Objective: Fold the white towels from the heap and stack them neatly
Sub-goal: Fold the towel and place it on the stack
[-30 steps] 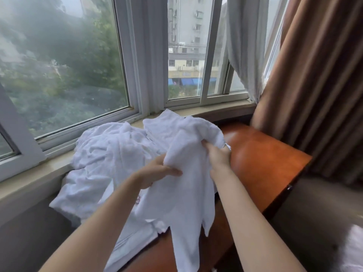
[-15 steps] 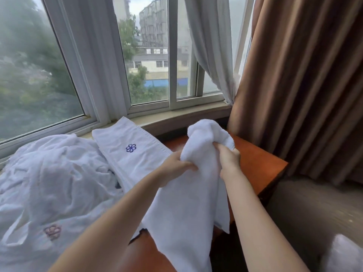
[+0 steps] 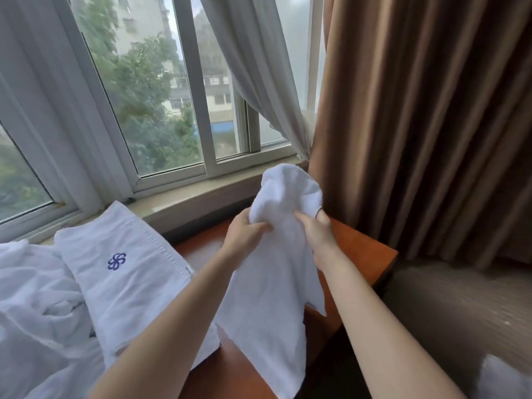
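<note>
Towel (image 3: 276, 272) in your grasp is white and hangs in the air above the right part of the desk (image 3: 362, 254), its top bunched into a rounded hump and its lower end drooping toward the near edge. Your left hand (image 3: 244, 234) grips the bunched cloth on its left side, fingers curled into it. Your right hand (image 3: 315, 234) pinches the same cloth just to the right, thumb pressed into the fabric, so both hands are closed on the towel and close together, almost touching.

Left of it, a folded towel (image 3: 129, 272) lies flat on the desk, with a small blue flower mark (image 3: 117, 261) on its top face and a stitched band along its right edge. Farther left, touching that one, the heap (image 3: 37, 306) of crumpled white towels fills the near left corner.

The desk is reddish-brown wood and runs along the window sill (image 3: 201, 191). Beyond the sill you see a window (image 3: 149, 90) with a sheer curtain (image 3: 259, 67), and a brown drape (image 3: 417, 125) hangs at far right. Brown carpet (image 3: 454, 312) lies near right.
</note>
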The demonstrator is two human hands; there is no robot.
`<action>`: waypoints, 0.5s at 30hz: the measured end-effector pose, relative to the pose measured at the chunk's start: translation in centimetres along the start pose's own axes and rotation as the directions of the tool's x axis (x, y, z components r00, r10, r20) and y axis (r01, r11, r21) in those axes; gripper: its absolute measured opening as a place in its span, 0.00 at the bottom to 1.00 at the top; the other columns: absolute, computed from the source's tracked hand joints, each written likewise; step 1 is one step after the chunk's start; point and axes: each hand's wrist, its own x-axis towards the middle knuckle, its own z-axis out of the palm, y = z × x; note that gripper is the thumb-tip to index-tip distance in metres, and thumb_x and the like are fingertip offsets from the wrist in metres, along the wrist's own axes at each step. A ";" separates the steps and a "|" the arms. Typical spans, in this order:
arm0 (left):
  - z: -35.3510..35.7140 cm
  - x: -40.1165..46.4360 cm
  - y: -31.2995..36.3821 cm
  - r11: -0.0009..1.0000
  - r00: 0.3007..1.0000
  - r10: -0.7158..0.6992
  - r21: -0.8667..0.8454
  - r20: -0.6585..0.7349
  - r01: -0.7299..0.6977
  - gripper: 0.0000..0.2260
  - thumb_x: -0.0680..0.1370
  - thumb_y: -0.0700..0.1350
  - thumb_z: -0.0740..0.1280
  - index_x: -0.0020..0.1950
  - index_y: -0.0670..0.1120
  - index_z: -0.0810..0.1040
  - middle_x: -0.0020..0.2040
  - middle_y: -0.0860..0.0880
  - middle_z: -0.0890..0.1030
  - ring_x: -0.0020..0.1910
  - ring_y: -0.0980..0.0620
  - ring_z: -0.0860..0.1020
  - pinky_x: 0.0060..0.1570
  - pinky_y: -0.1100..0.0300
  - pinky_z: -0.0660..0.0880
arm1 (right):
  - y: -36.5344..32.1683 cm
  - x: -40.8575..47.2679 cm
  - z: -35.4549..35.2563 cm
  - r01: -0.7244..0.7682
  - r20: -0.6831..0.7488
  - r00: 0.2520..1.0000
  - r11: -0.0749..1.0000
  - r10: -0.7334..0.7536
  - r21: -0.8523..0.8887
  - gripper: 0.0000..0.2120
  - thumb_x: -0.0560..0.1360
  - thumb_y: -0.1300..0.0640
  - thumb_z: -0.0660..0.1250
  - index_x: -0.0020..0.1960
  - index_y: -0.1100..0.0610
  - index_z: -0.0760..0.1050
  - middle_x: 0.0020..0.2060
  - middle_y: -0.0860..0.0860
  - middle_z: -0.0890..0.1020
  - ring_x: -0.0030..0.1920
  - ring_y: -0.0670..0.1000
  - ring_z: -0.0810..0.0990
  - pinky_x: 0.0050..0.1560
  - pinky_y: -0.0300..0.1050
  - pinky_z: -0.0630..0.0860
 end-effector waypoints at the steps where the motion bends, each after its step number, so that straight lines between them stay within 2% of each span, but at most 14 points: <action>1: 0.8 0.6 -0.6 1.000 1.000 -0.004 -0.002 -0.001 0.004 0.09 0.69 0.40 0.71 0.45 0.52 0.79 0.40 0.53 0.83 0.41 0.52 0.81 0.42 0.58 0.78 | 0.3 0.5 -0.8 -0.006 -0.008 1.000 1.000 0.006 -0.015 0.18 0.76 0.63 0.67 0.65 0.58 0.75 0.57 0.54 0.82 0.58 0.54 0.80 0.63 0.55 0.75; 4: 4.0 2.4 -1.6 0.999 0.999 -0.037 -0.017 -0.011 0.037 0.09 0.70 0.38 0.70 0.45 0.52 0.79 0.39 0.54 0.82 0.40 0.54 0.81 0.36 0.62 0.75 | 0.9 2.4 -3.5 -0.033 -0.009 0.999 0.996 0.033 -0.082 0.19 0.76 0.62 0.66 0.66 0.55 0.73 0.55 0.50 0.82 0.56 0.51 0.80 0.62 0.52 0.76; 6: 6.6 3.9 -1.5 0.998 0.998 -0.065 -0.006 -0.003 0.065 0.09 0.70 0.37 0.69 0.45 0.51 0.78 0.39 0.53 0.83 0.39 0.52 0.81 0.35 0.62 0.75 | 0.7 4.1 -5.8 -0.036 -0.028 0.999 0.994 0.033 -0.103 0.19 0.76 0.61 0.66 0.66 0.53 0.72 0.53 0.47 0.81 0.55 0.49 0.80 0.61 0.50 0.76; 9: 11.2 6.8 -0.6 0.997 0.997 -0.076 0.017 0.010 0.075 0.08 0.70 0.38 0.70 0.45 0.48 0.79 0.42 0.48 0.83 0.42 0.47 0.82 0.42 0.54 0.79 | 0.0 7.6 -9.7 -0.025 -0.020 1.000 0.995 0.023 -0.101 0.16 0.76 0.61 0.66 0.62 0.49 0.72 0.53 0.46 0.81 0.54 0.49 0.80 0.59 0.49 0.77; 11: 14.2 8.4 0.3 0.996 0.996 -0.090 0.017 0.012 0.090 0.08 0.70 0.38 0.70 0.46 0.47 0.79 0.43 0.46 0.84 0.43 0.45 0.82 0.45 0.52 0.79 | -1.0 10.2 -12.2 -0.009 -0.001 1.000 0.995 0.009 -0.103 0.16 0.76 0.61 0.66 0.60 0.47 0.72 0.51 0.44 0.81 0.52 0.46 0.80 0.56 0.45 0.78; 15: 19.2 11.2 2.1 0.990 0.990 -0.141 0.029 -0.004 0.141 0.12 0.67 0.41 0.71 0.50 0.46 0.79 0.47 0.43 0.84 0.45 0.42 0.83 0.48 0.48 0.80 | -2.7 15.8 -16.2 -0.014 0.058 0.998 0.994 0.020 -0.107 0.18 0.75 0.61 0.67 0.63 0.48 0.72 0.51 0.44 0.81 0.51 0.43 0.80 0.48 0.37 0.78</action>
